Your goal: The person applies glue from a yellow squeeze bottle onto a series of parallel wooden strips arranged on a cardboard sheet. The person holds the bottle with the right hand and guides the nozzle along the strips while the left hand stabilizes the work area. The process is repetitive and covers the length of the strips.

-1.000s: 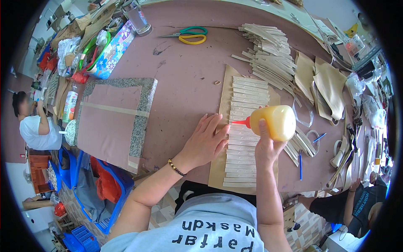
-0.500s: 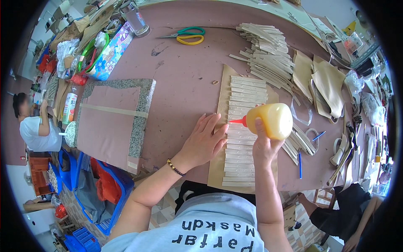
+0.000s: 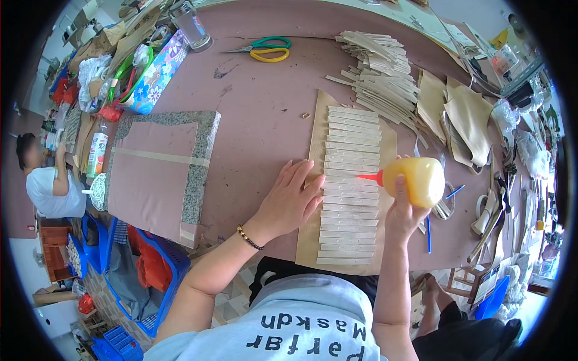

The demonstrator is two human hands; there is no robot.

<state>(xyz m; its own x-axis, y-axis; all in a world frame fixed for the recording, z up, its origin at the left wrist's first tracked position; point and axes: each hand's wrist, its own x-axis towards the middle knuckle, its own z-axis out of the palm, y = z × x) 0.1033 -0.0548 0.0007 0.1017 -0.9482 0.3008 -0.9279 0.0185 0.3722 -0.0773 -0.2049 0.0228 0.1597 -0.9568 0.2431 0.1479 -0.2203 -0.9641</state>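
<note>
My right hand [image 3: 403, 221] is wrapped round a squeeze bottle [image 3: 425, 179] filled with something yellowish. The bottle lies tilted on its side, its red nozzle pointing left above a row of pale narrow strips [image 3: 348, 214]. The strips lie side by side on a tan sheet [image 3: 313, 141], with small shiny drops on several of them. Whether the nozzle tip touches a strip I cannot tell. My left hand [image 3: 291, 194] rests flat with fingers spread at the left edge of the row, holding nothing.
Beyond the row lies a heap of loose strips [image 3: 380, 66], with tan leather-like pieces [image 3: 468, 117] to its right. Scissors [image 3: 269, 49] lie at the far side. A stone slab [image 3: 208, 135] sits on the left. A blue pen [image 3: 429, 236] is near the right forearm. Other people are nearby.
My right hand has moved the bottle to the right, drawing its nozzle from the strips' left ends toward their right ends. My left hand stays in place. The person at right has shifted.
</note>
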